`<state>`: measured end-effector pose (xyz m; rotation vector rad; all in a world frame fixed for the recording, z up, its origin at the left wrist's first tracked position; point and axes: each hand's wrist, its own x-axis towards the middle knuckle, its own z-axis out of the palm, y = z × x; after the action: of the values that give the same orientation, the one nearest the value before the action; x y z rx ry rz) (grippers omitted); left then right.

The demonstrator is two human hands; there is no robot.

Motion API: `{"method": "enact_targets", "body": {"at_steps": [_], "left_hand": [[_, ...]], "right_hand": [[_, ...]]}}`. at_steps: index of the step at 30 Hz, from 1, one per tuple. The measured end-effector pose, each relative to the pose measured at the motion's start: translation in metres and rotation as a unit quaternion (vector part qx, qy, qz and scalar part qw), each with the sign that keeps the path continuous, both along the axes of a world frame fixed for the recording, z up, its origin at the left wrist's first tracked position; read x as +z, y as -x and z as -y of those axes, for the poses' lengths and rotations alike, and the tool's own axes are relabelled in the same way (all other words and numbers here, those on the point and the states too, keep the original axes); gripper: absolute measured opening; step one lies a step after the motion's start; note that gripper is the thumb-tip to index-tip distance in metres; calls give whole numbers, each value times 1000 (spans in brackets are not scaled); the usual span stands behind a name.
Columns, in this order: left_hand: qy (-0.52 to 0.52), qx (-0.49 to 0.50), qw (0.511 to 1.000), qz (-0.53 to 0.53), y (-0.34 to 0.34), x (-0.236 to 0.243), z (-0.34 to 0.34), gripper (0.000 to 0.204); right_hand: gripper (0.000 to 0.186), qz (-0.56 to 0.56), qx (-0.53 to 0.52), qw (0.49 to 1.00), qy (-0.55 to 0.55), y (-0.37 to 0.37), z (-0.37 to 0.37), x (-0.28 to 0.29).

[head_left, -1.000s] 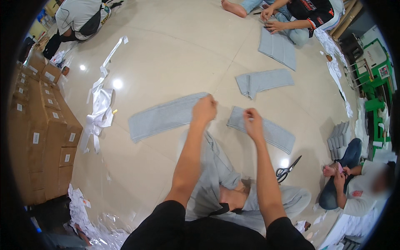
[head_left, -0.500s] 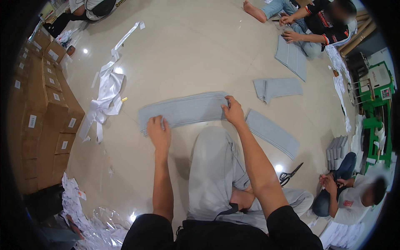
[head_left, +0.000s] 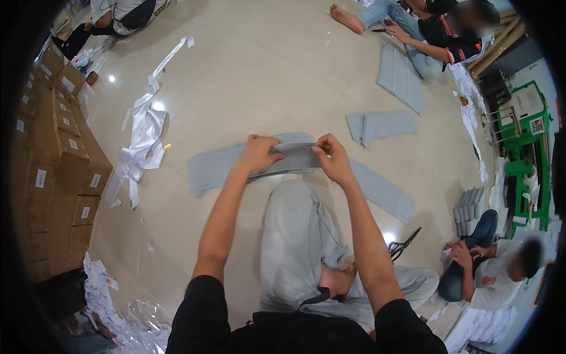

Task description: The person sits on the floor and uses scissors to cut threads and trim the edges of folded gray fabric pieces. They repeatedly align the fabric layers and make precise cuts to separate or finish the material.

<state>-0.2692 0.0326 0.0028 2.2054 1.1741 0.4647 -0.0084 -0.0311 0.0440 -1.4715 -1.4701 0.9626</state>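
Observation:
A long stack of grey knit cloth strips [head_left: 215, 170] lies across the floor in front of my bent knee. Toward its right end a layer is turned up between my hands, showing a darker face. My left hand [head_left: 258, 154] is closed on the cloth near the middle of the stack, fingers over the upper part and thumb lower down. At the right end, the thumb and fingers of my right hand [head_left: 332, 158] pinch the cloth's edge. Another grey strip [head_left: 383, 192] lies just right of that hand, partly behind my forearm.
Black scissors [head_left: 405, 244] lie by my right forearm. A folded grey piece [head_left: 386, 124] and a wide grey panel [head_left: 400, 76] lie farther right, near a seated co-worker. White satiny ribbon [head_left: 141, 135] and stacked cartons [head_left: 71, 141] are on the left. Another person [head_left: 495, 271] sits lower right.
My left hand has moved from the stack's left end toward its middle and closed on the cloth. A layer is now turned up near the right end, where my right hand pinches.

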Motion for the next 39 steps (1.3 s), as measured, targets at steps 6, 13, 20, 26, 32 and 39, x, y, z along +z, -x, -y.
{"method": "enact_targets", "body": {"at_steps": [6,13,20,26,32,39], "left_hand": [[10,-15,998,-61,97,4,-9,39],[238,-58,969,32,37,57,-25,28],[342,66,872,344,-194,67,-6,18],[1,47,996,73,-285,-44,46,20],[-32,34,998,-52,-272,-63,56,21],[-19,39,998,-46,-274,-49,68,25]], "right_hand": [[10,-108,-50,991,-55,-58,21,74],[12,-13,-274,956,-101,-190,80,96],[11,64,-463,883,-55,-333,185,24],[19,225,-506,831,61,-377,252,-94],[21,181,-538,818,96,-352,263,-107],[18,178,-545,814,93,-355,252,-85]]}}
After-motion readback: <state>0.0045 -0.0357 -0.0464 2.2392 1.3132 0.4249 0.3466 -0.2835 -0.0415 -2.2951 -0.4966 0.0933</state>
